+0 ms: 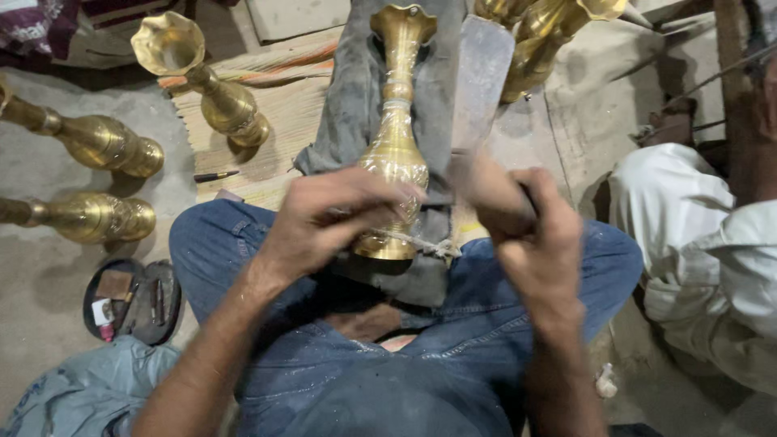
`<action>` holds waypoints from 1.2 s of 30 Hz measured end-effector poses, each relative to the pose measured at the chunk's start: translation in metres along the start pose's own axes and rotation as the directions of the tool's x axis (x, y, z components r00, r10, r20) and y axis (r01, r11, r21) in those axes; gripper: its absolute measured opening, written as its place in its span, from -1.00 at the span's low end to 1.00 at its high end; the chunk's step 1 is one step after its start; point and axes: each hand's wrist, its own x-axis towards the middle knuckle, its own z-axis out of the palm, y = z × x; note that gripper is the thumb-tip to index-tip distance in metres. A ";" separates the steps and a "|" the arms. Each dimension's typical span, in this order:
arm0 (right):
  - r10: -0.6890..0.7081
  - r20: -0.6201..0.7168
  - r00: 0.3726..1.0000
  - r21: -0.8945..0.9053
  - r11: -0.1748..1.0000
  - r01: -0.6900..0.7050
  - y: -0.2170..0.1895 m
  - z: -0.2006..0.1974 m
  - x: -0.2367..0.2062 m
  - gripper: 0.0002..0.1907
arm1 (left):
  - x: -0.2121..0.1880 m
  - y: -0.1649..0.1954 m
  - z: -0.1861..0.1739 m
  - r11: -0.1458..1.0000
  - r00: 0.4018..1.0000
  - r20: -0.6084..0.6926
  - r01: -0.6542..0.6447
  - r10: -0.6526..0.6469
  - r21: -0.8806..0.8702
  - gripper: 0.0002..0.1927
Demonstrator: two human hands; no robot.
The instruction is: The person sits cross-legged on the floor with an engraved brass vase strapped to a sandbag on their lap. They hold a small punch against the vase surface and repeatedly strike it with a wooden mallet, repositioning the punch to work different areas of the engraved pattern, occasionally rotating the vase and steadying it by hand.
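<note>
I keep the brass vase point(395, 154) lying lengthwise on the grey cloth point(350, 105) between my knees so it cannot roll, my left hand point(328, 218) curled over its belly, my right hand point(530, 235) fisted around a blurred tool.

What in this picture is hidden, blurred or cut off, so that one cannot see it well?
All in the head view:
- Left hand: motion blur hides its fingers and what they hold against the brass vase.
- Right hand: closed around a dark tool, mostly hidden and blurred.
- Vase base: partly covered by the left hand.
- Vases at the top: cut off by the edge.
- Person in white on the right: cut off by the edge.
</note>
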 end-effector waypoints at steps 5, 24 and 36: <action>0.257 0.180 0.950 0.267 0.916 -0.298 -0.013 0.037 0.000 -0.37 | -0.022 -0.005 0.035 0.873 0.684 -0.608 0.486 -0.404 -0.034 -0.82; 0.260 0.399 0.879 0.344 0.847 -0.406 0.002 0.040 0.005 -0.36 | -0.008 0.018 0.037 0.763 0.853 -0.497 0.427 -0.162 0.485 -0.77; 0.112 0.108 0.988 0.200 0.971 -0.132 0.051 -0.031 0.097 -0.51 | 0.070 0.017 0.022 0.941 0.940 -0.134 0.326 -0.313 0.090 -0.66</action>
